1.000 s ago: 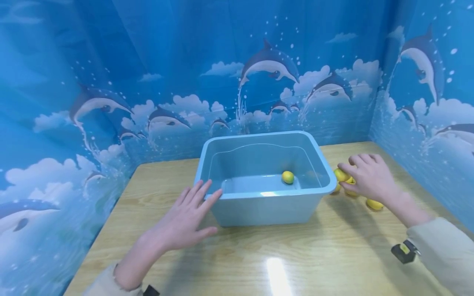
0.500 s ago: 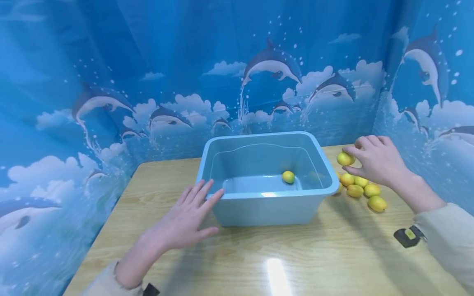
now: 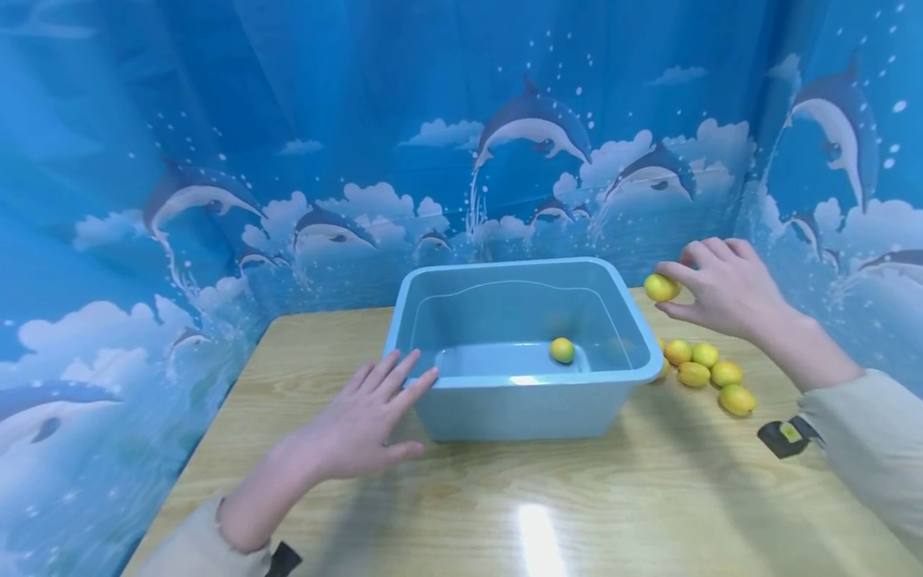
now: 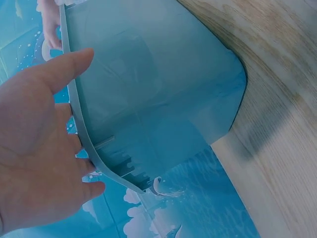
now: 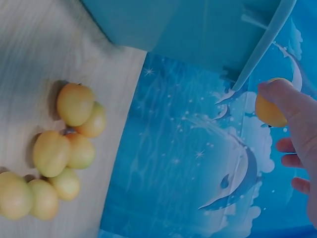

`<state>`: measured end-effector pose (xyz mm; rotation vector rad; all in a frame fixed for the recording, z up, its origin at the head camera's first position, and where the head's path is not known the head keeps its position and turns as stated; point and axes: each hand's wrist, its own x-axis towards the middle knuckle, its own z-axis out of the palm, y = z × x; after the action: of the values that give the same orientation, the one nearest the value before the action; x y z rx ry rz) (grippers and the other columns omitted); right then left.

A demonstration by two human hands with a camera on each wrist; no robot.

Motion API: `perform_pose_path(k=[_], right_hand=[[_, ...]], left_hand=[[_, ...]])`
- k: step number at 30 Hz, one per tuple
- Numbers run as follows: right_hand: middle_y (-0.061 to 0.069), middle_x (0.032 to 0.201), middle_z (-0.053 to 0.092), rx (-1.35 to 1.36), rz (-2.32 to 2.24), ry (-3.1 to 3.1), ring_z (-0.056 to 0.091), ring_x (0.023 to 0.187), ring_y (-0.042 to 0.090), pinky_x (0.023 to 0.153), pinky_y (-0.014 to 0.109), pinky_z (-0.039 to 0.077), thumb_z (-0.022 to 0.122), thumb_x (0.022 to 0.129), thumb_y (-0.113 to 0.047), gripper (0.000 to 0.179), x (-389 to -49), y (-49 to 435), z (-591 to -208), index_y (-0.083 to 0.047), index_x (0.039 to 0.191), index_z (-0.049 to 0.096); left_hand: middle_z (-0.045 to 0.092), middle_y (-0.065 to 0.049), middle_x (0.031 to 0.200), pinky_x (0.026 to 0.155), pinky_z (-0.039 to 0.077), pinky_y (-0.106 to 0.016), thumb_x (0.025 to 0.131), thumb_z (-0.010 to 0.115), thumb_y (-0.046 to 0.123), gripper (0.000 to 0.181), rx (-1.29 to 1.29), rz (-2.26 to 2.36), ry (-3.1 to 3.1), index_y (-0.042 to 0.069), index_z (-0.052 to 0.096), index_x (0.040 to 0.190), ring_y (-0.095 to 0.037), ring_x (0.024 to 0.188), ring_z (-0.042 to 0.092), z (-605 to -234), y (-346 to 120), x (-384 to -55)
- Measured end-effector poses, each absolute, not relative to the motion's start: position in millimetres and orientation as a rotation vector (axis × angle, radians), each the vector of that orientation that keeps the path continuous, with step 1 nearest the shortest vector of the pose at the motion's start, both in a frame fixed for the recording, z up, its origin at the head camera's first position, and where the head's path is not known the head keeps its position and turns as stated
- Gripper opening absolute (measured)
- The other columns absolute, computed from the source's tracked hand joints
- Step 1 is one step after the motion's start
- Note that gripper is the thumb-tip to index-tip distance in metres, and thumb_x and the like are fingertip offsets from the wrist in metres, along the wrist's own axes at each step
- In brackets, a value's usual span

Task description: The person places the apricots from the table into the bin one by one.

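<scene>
Yellow fruit (image 3: 661, 288), at the right of the head view, is pinched by thumb and fingers of the right hand (image 3: 731, 288), outside the blue bin (image 3: 512, 413); another fruit (image 3: 562, 350) lies inside. The left hand (image 3: 360, 425) spreads its fingers at the near rim (image 3: 469, 382). In the left wrist view, whether they touch it, I cannot tell; table (image 4: 282, 124) extends at right. In the right wrist view, the held fruit, rounded, is at the right edge, apart from the bin; grouped fruits (image 5: 52, 153) lie lower left.

The head view shows nine yellow fruits (image 3: 695, 374): seven at right on one table (image 3: 461, 505), one inside one blue bin (image 3: 512, 413) at centre, one in the right hand (image 3: 731, 290). Two hands, the left hand (image 3: 360, 429) lower left; two black wrist devices (image 3: 782, 440).
</scene>
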<state>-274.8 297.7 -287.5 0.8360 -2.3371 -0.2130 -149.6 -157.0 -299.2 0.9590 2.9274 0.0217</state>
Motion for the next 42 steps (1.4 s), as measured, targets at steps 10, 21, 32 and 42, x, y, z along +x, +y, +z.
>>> perform_pose_path(k=[10, 21, 32, 42], right_hand=[[0.009, 0.084, 0.052, 0.87, -0.2, -2.389, 0.047, 0.082, 0.033, 0.07, 0.05, 0.038, 0.077, 0.068, -0.037, 0.047, -283.4, 274.0, -271.3, -0.011, 0.105, 0.066], [0.008, 0.089, 0.054, 0.96, -0.241, -2.506, 0.047, 0.087, 0.03, 0.075, 0.049, 0.04, 0.076, 0.073, -0.035, 0.043, -297.4, 250.9, -255.7, -0.014, 0.109, 0.065], [0.009, 0.092, 0.054, 0.943, -0.272, -2.589, 0.047, 0.088, 0.03, 0.077, 0.049, 0.039, 0.076, 0.075, -0.036, 0.047, -313.2, 234.0, -254.6, -0.013, 0.113, 0.063], [0.012, 0.096, 0.059, 0.915, -0.255, -2.578, 0.052, 0.092, 0.032, 0.08, 0.051, 0.041, 0.074, 0.077, -0.037, 0.049, -306.2, 242.2, -262.1, -0.01, 0.116, 0.064]], left_hand=[[0.0, -0.011, 0.155, 0.11, 0.009, -0.054, 0.085, 0.059, 0.052, 0.089, 0.973, -0.115, 2.927, 0.021, 0.007, 0.151, -0.035, 0.139, 0.004, -298.3, -157.5, -150.8], [0.004, -0.013, 0.154, 0.109, 0.011, -0.055, 0.085, 0.06, 0.05, 0.088, 1.03, -0.149, 2.937, 0.019, 0.009, 0.151, -0.037, 0.139, 0.008, -297.8, -159.5, -151.0], [0.004, -0.014, 0.154, 0.109, 0.011, -0.055, 0.085, 0.06, 0.05, 0.089, 1.03, -0.14, 2.945, 0.019, 0.009, 0.151, -0.037, 0.139, 0.009, -300.6, -159.6, -150.3], [0.005, -0.014, 0.154, 0.109, 0.013, -0.055, 0.085, 0.061, 0.049, 0.09, 1.033, -0.113, 2.96, 0.019, 0.009, 0.151, -0.037, 0.139, 0.009, -303.2, -160.0, -148.8]])
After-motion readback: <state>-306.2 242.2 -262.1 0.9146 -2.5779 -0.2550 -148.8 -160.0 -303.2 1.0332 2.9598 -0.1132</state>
